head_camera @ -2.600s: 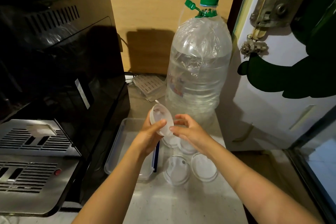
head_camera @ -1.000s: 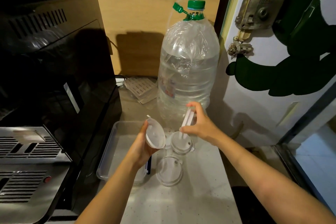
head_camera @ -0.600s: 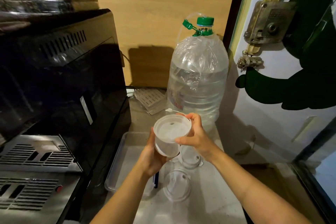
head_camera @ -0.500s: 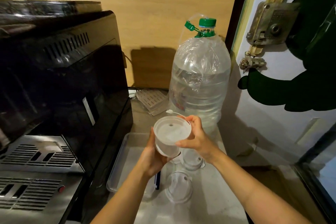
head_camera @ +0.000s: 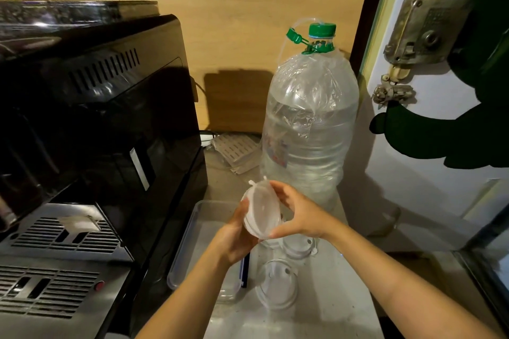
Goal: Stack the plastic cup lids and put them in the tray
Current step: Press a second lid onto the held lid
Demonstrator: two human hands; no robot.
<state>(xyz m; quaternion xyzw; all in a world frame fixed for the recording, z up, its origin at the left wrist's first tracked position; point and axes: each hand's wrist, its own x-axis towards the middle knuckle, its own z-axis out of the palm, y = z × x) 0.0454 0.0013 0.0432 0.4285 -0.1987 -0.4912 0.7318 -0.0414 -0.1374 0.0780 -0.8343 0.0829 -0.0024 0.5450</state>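
Observation:
A small stack of clear plastic cup lids (head_camera: 261, 210) is held on edge between both hands, above the counter. My left hand (head_camera: 234, 239) grips it from below and behind. My right hand (head_camera: 300, 215) pinches its right rim with thumb and fingers. Two more clear lids lie flat on the counter: one (head_camera: 276, 283) near me and one (head_camera: 298, 248) just under my right wrist. The clear rectangular tray (head_camera: 190, 231) sits left of them, partly hidden by my left forearm.
A black coffee machine (head_camera: 96, 132) with a metal drip grille fills the left side. A big water bottle (head_camera: 308, 129) with a green cap stands behind the lids. A white door with a metal lock (head_camera: 424, 30) is at right. Folded packets (head_camera: 237, 151) lie at the back.
The lid stack has tipped from facing up to standing on edge. My right hand, which brought a lid from the counter to the stack, now grips its right rim.

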